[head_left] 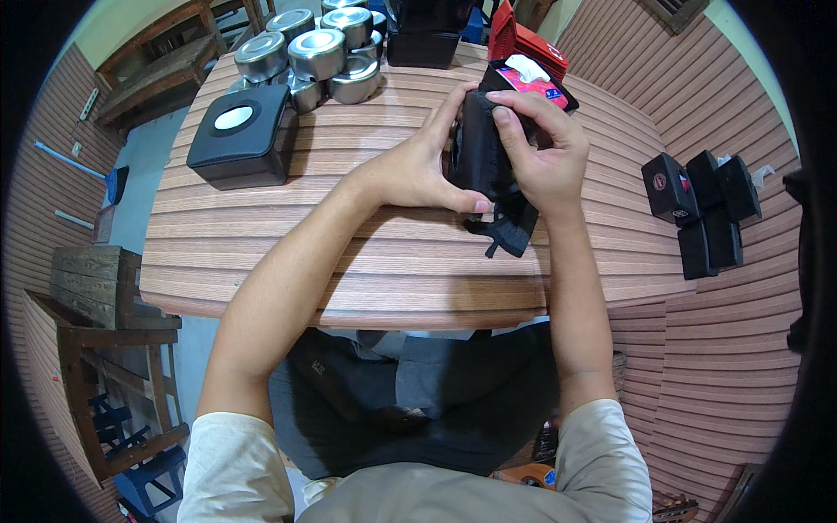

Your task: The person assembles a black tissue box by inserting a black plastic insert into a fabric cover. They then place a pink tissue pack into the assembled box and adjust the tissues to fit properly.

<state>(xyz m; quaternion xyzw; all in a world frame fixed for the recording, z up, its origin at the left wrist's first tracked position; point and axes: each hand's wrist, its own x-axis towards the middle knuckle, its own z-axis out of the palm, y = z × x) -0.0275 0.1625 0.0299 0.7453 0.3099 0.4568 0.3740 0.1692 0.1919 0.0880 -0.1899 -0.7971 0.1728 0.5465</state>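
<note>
Over the far right part of the table, both my hands hold a black, long, soft-looking bundle whose exact kind I cannot make out. My left hand grips it along its left side, fingers at the far end and thumb at the near end. The fingers and thumb of my right hand pinch its far right edge. A loose black flap with a ragged edge hangs from the near end. Just beyond the bundle is a dark tissue box with a pink pack and a white tissue sticking up.
A black lidded tissue box stands at the table's left. Several round metal tins are stacked at the back, beside a black container. A red box is at the back right. Black boxes stand out on the right side.
</note>
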